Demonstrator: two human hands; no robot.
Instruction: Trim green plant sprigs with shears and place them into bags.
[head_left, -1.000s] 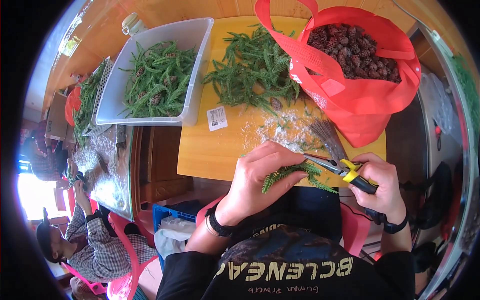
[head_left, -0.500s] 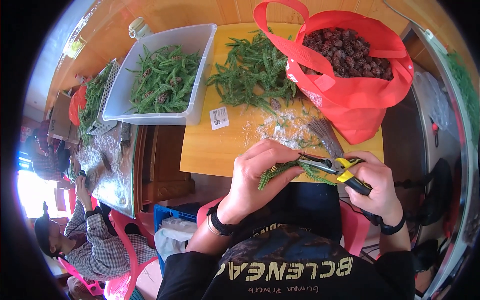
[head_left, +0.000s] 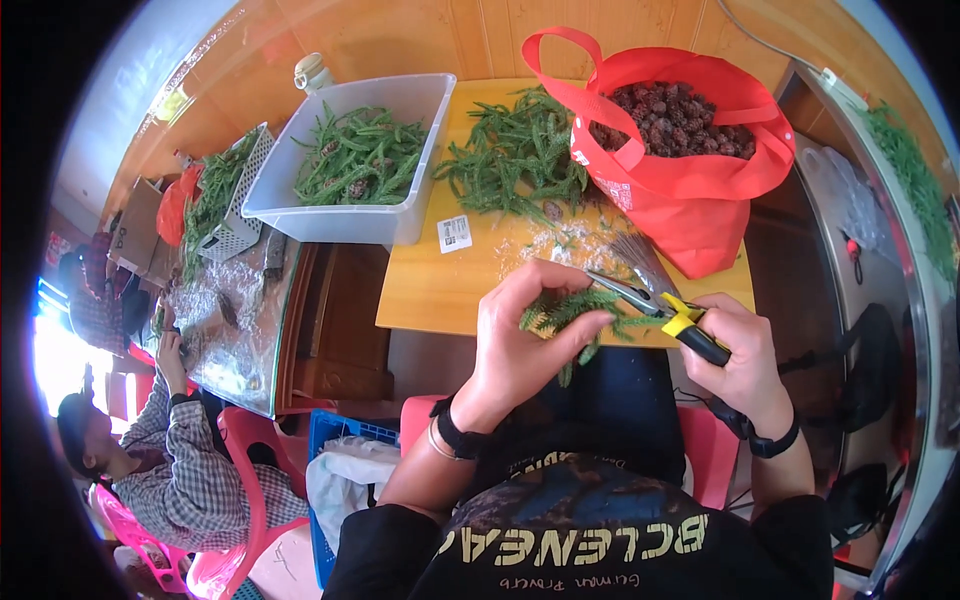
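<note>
My left hand (head_left: 500, 345) pinches a green artificial pine sprig (head_left: 570, 312) between thumb and fingers, just off the table's near edge. Needled tips stick out past the thumb and hang below it. In my right hand (head_left: 745, 360) is a pair of pliers (head_left: 690, 325) with yellow and black handles. Their metal jaws point left, above the sprig and close to my left fingertips. Whether the jaws touch the sprig I cannot tell. Behind the pliers a bundle of thin wires (head_left: 640, 258) lies on the yellow table (head_left: 430, 300).
A red bag (head_left: 690, 215) of pinecones (head_left: 670, 118) stands at the right, beside loose pine sprigs (head_left: 520, 150). Left of them is a clear plastic bin (head_left: 330, 222) with sprigs and pinecones. White crumbs and a label (head_left: 454, 233) lie nearer. Another person (head_left: 190, 490) sits at the left table.
The pliers' jaws have swung up and left, toward my left fingertips. More of the sprig shows below my left thumb. The whole view has shifted slightly.
</note>
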